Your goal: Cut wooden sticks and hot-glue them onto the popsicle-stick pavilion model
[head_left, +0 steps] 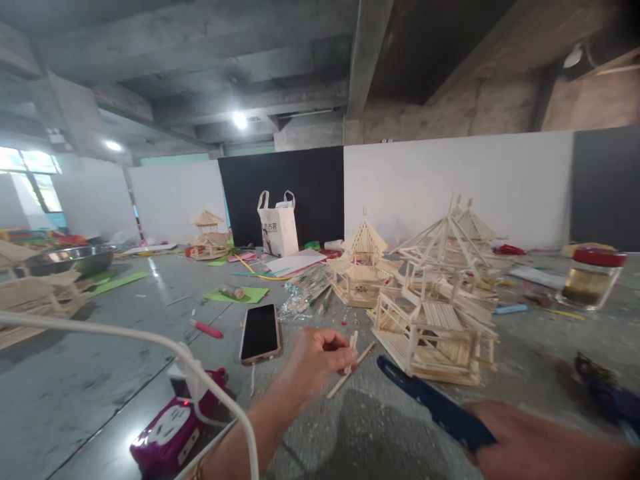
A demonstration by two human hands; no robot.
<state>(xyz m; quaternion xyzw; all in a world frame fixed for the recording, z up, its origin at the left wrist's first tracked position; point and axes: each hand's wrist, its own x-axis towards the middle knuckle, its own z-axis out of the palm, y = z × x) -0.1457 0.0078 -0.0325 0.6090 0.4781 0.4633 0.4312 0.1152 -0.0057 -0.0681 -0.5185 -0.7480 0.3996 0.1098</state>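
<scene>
Left hand [315,357]: fingers pinched around thin wooden sticks [350,363], one long stick angling down toward the floor's near edge. Right hand [530,443]: closed around the handle of a blue glue gun [433,403], nozzle pointing up-left at the stick tips, a short gap between them.

My read: bring the nozzle to the stick end, keep the pinch back from the tip so glue stays off the fingers, hold the stick steady against the floor while dabbing.

Just beyond the sticks sits a small stick house [433,340], near enough that the gun's swing could clip its corner. More stick pavilions [363,267] stand behind it toward the far wall. Phone [260,333] lies flat just left of the left hand. White cable [165,343] crosses the near-left corner over a purple device [170,427]; it could snag the left forearm. Red-lidded jar [593,277] stands well apart at the right edge.
</scene>
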